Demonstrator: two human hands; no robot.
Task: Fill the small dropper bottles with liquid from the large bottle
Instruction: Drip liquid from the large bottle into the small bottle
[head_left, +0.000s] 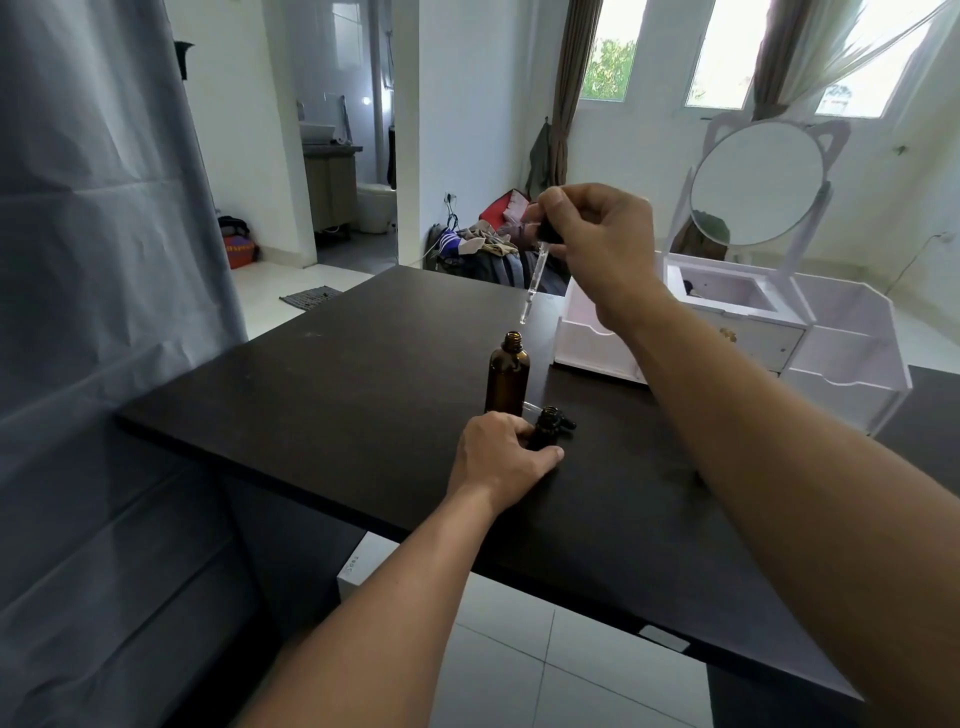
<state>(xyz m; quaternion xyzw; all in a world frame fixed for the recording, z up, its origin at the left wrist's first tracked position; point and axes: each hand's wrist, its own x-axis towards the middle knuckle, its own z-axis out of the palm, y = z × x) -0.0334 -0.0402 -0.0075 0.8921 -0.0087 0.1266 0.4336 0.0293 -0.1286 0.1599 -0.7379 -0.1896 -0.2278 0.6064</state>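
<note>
Near the middle of the dark counter (322, 395) stood the large bottle (507, 375), amber glass, upright and uncapped. Just above its open neck, tilted, hung the glass tip of a dropper (535, 270), apart from the rim. The right hand (597, 236) held that dropper by its black bulb, thumb and fingers (553, 200) pinched around it, the pipette slanting down and to the left. Just in front of the large bottle stood a small dropper bottle (546, 428), dark and also open at the top. The left hand (498, 452) rested on the counter and gripped this small bottle, fingers curled round its far side and the thumb stretched along the near side. Another dropper (563, 422) lay on the counter behind the small bottle, mostly hidden. Farther right on the counter sat a white vanity organizer (810, 338) with a round mirror (756, 182) on top. Grey fabric (104, 312) hung at the left edge.
</note>
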